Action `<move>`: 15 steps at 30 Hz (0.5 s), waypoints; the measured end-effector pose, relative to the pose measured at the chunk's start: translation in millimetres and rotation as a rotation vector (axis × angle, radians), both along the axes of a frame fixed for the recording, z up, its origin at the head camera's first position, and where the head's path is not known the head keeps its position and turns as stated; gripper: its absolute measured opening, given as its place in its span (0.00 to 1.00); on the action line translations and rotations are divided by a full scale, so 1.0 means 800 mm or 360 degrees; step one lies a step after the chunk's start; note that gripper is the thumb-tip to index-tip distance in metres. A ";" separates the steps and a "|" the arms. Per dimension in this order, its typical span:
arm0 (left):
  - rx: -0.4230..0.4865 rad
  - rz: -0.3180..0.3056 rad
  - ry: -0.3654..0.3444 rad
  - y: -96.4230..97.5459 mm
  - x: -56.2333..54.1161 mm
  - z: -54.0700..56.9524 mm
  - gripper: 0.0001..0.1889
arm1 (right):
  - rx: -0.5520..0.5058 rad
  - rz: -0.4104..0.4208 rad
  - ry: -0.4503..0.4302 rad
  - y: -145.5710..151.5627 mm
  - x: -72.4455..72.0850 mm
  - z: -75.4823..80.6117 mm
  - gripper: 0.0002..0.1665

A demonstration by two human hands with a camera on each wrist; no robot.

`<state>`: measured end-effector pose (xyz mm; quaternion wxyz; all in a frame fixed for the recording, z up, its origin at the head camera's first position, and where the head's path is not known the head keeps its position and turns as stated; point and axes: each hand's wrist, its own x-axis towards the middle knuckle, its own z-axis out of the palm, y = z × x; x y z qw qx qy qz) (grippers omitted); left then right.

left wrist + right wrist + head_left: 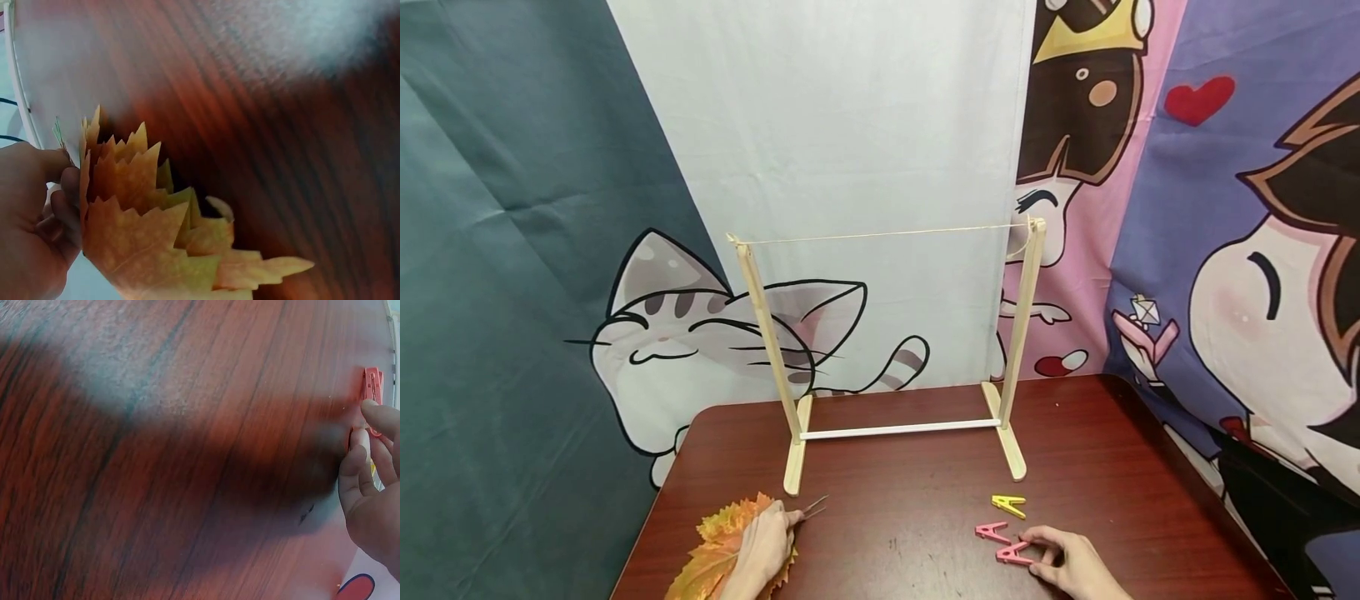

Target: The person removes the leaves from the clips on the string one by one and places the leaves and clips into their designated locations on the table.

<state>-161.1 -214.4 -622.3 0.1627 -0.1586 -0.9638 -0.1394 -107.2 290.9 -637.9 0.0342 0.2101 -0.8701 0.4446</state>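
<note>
Yellow-orange artificial leaves (709, 563), stacked in a bunch with jagged edges, lie at the table's front left. My left hand (764, 537) is over them, pinching their thin stems (815, 505), which stick out past the fingertips. The left wrist view shows the layered leaves (144, 244) beside the curled fingers of that hand (31, 219). At the front right, my right hand (1070, 560) pinches one end of a pink clothespin (1013, 553) on the table. A second pink clothespin (992, 532) and a yellow clothespin (1008, 504) lie just beyond it.
A wooden frame with two posts (769, 342) stands at the back of the dark red table (880, 517). String (880, 234) runs between the post tops, and a white rod (901, 430) joins the feet. A printed curtain (865, 125) hangs behind.
</note>
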 end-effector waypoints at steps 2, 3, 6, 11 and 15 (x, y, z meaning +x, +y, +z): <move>-0.0009 0.0018 0.0016 0.000 0.000 -0.003 0.15 | 0.0028 -0.0005 0.0026 -0.001 0.000 0.000 0.22; -0.0019 0.0020 0.0027 0.000 0.001 -0.004 0.14 | 0.0044 -0.0006 0.0042 -0.001 -0.001 -0.001 0.22; -0.0020 0.0043 0.0030 0.000 0.002 -0.007 0.14 | 0.0073 0.0005 0.0041 -0.001 -0.002 -0.002 0.22; -0.0001 0.0055 0.0112 0.002 0.005 -0.010 0.11 | 0.0154 0.0036 0.0059 0.000 -0.002 -0.003 0.22; 0.0055 0.0080 0.0223 0.006 0.009 -0.003 0.09 | 0.0271 -0.0030 0.0173 0.005 -0.002 0.009 0.21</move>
